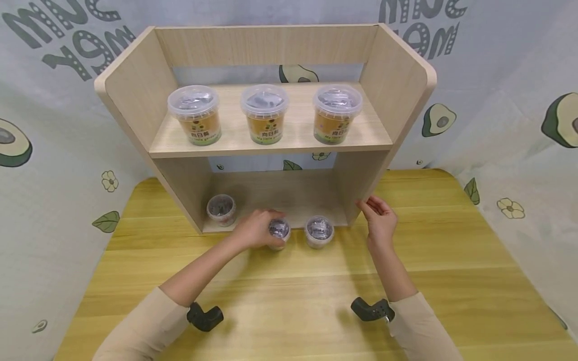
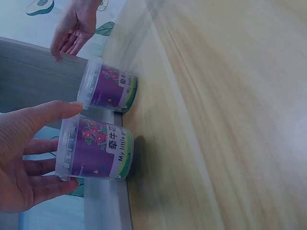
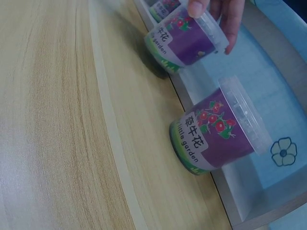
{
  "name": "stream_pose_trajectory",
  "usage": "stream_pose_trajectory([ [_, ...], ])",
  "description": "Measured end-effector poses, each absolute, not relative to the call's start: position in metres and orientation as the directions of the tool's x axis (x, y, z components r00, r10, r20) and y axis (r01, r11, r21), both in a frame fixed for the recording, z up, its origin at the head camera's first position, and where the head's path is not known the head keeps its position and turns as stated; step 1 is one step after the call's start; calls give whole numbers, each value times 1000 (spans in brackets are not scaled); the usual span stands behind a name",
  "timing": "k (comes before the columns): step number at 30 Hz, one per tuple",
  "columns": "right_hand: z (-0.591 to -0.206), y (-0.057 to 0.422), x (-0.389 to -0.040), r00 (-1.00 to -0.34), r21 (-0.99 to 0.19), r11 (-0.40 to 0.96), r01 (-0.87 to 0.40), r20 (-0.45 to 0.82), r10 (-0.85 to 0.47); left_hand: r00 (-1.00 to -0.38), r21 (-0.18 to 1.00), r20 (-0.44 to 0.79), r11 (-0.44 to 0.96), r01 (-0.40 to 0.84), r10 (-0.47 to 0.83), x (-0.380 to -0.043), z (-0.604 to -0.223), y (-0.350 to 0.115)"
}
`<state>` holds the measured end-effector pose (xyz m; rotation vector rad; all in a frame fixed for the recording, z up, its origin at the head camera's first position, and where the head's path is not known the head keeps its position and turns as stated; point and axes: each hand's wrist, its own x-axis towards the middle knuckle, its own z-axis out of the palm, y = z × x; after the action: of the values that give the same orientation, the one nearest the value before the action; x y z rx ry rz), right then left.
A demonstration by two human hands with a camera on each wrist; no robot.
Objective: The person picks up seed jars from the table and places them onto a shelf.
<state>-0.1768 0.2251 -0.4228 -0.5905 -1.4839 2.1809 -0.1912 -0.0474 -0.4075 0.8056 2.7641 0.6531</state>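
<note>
My left hand (image 1: 259,229) grips a small purple plastic cup (image 2: 100,148) by its clear lid, thumb on one side and fingers on the other. This cup hangs just above the table at the shelf's front edge, its shadow beside it. A matching purple cup (image 3: 216,129) stands to its right on the table, against the lower board. Another such cup (image 1: 221,209) sits on the lower shelf at the left. My right hand (image 1: 381,220) touches the front edge of the right side panel (image 1: 361,185) with its fingertips, other fingers loosely bent, holding no cup.
A two-tier pale wooden shelf (image 1: 271,151) stands on the yellow wood-grain table (image 1: 289,311). On its upper tier are three orange-labelled lidded cups, left (image 1: 198,125), middle (image 1: 265,125) and right (image 1: 333,125). An avocado-print cloth (image 1: 506,125) hangs behind.
</note>
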Motion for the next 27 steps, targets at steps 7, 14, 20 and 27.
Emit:
stream_pose_trajectory([
  [7,-424,225,-178,-813,-936,-330,-118,-100,574,-828,432,-63,763,481,558,-194,-387,-50],
  [14,-424,225,-179,-806,-941,-317,-116,-97,584,-814,426,-57,752,503,578,-197,-365,-53],
  [20,-424,226,-179,-804,-943,-315,-107,-104,585,-803,422,-84,751,508,590,-198,-361,-52],
  [27,-425,226,-179,-806,-941,-321,-111,-104,583,-807,439,-115,758,482,579,-198,-363,-53],
])
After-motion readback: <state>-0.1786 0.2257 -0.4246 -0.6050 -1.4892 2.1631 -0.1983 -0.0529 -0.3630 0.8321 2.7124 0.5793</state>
